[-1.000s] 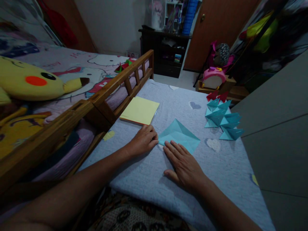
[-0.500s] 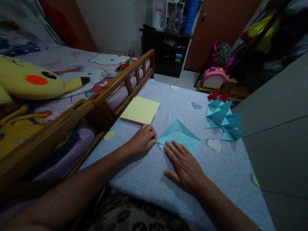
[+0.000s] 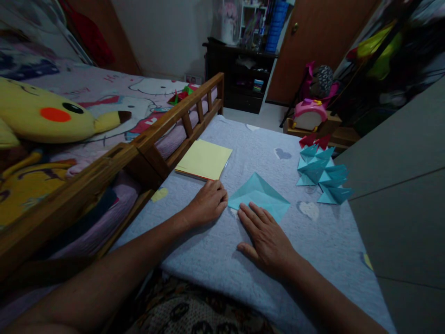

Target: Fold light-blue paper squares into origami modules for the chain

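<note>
The blue paper (image 3: pixel 259 197) lies flat as a folded diamond just right of the frame's centre, and over the last second it has barely shifted. Its left corner sits where it did, and the small drift I see comes from the head camera. My left hand (image 3: pixel 206 204) is curled, knuckles up, with its fingertips against that left corner. I cannot tell from here whether they pinch the paper or only rest on it. My right hand (image 3: pixel 269 241) lies flat and spread, palm down, with its fingertips touching the paper's near edge. The two hands are close together but not touching, and neither has lifted in that second, so the sheet remains pressed down and the crease looks no different.

Above the left hand is a stack of yellow paper (image 3: pixel 204 160), near the sheet but apart from it. To the right of centre is a cluster of folded blue pieces (image 3: pixel 321 176), with a couple of red pieces (image 3: pixel 314 139) at its far end.

All of this rests on a grey-blue blanket (image 3: pixel 215 250) printed with hearts. A wooden bed rail (image 3: pixel 167 125) runs along its left side, and a yellow plush (image 3: pixel 45 113) lies on the bed at the upper left. A dark cabinet (image 3: pixel 239 79) and a brown door (image 3: pixel 313 41) stand at the top of the frame, with a pink toy (image 3: pixel 310 113) below the door. A grey panel (image 3: pixel 399 176) fills the right side. The room is dim.
</note>
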A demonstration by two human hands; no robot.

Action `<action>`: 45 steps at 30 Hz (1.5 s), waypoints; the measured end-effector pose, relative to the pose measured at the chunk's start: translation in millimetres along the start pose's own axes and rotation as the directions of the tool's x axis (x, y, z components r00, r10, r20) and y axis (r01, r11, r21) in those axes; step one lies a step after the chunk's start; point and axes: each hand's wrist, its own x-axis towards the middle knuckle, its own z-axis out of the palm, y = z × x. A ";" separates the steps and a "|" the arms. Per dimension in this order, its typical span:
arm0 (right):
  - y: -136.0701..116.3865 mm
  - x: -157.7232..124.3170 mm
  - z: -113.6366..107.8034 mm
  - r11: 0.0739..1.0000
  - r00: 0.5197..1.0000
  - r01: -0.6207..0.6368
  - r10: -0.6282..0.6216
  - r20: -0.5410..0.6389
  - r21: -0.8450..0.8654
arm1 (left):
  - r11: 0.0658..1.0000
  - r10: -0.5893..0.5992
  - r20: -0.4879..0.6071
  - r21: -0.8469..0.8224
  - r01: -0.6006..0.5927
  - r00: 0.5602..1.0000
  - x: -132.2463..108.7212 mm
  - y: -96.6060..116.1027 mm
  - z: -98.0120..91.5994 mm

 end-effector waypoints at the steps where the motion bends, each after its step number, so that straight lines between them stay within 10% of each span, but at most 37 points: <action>1: 0.1 0.7 -1.1 1.000 1.000 0.002 -0.002 -0.004 -0.006 | 1.000 -0.001 -0.006 0.004 0.001 1.000 -0.4 -0.1 0.6; 24: -8.1 15.4 2.2 0.993 0.994 -0.106 0.106 -0.007 0.045 | 0.999 -0.042 -0.090 0.018 0.044 0.995 -25.8 -0.9 -1.8; 45: -10.1 17.7 1.2 0.992 0.993 -0.116 0.117 -0.020 0.051 | 0.935 0.055 0.080 0.346 -0.079 0.995 -50.9 18.8 9.1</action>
